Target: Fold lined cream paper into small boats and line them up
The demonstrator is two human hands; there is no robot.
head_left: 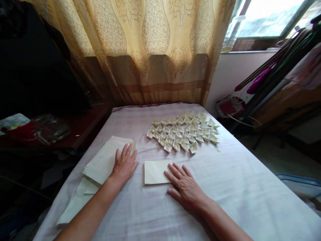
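My left hand (124,164) lies flat, fingers spread, on the right side of a loose pile of pale paper sheets (102,159). In front of me is a small folded rectangle of cream paper (155,173). The fingers of my right hand (184,184) rest over its right edge, stretched out and slightly apart; that edge is partly hidden under them. Beyond both hands, many little folded paper boats (179,134) stand grouped in uneven rows. Neither hand grips anything.
A pale cloth (240,197) covers the table. A patterned yellow curtain (155,40) hangs behind it. At the left is a dark red surface (87,124) with a red packet (21,134). A blue-rimmed container (298,179) stands low at the right, beneath leaning poles (271,70).
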